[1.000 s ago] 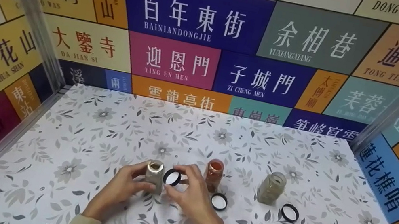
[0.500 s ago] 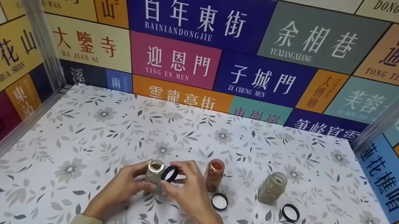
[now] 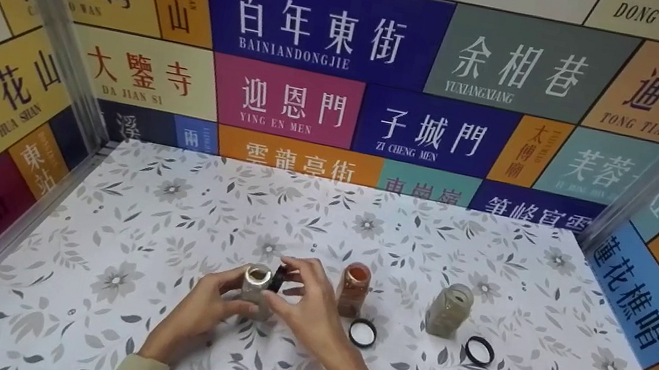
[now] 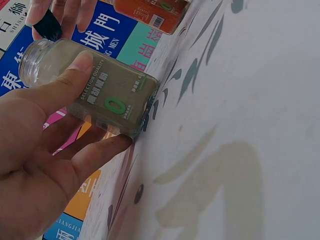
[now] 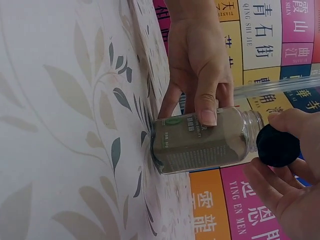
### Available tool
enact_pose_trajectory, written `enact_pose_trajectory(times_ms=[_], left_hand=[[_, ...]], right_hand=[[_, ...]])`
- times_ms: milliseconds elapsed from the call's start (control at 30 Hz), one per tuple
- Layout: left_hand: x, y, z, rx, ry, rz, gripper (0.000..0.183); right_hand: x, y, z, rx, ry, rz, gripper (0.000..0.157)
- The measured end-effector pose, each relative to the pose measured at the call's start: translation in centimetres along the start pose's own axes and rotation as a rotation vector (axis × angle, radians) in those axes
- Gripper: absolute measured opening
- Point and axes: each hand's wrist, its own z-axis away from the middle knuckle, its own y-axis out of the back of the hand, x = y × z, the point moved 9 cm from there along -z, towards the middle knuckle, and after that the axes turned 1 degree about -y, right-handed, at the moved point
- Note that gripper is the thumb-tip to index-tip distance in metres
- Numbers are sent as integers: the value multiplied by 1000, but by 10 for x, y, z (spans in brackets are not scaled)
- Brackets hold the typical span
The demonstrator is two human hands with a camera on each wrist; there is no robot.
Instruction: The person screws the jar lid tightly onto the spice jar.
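My left hand [image 3: 206,300] grips a square glass spice jar [image 4: 112,97] of grey-brown powder, thumb on its labelled side. The jar is upright and uncapped, its base at the patterned tabletop. My right hand [image 3: 311,310] pinches a black screw lid [image 3: 278,278] between thumb and fingers. Tilted nearly edge-on, this lid is right beside the jar's mouth and does not cover it. In the right wrist view the lid [image 5: 278,146] shows its dark outer top close to the glass neck.
Right of my hands stands an uncapped jar of orange-red powder [image 3: 353,289], its lid [image 3: 362,333] in front with the white inside up. Farther right are another open jar [image 3: 448,313] and a black ring-like lid [image 3: 480,351]. Sign-printed panels [image 3: 324,25] enclose the table.
My right hand has turned the lid from showing its white inside to nearly edge-on, and brought it slightly left and up toward the jar's mouth. My left hand and its jar stay put.
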Motion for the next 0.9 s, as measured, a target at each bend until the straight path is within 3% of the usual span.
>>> enact_pose_trajectory(times_ms=[233, 433, 900], left_hand=[[0, 0, 0, 4, 0, -7, 61], [-1, 0, -1, 3, -8, -3, 64], [1, 0, 0, 7, -38, 8, 69]], right_hand=[[-3, -4, -3, -22, 17, -37, 56], [-11, -8, -5, -32, 90, 12, 57], [-19, -14, -13, -55, 225, 46, 45]])
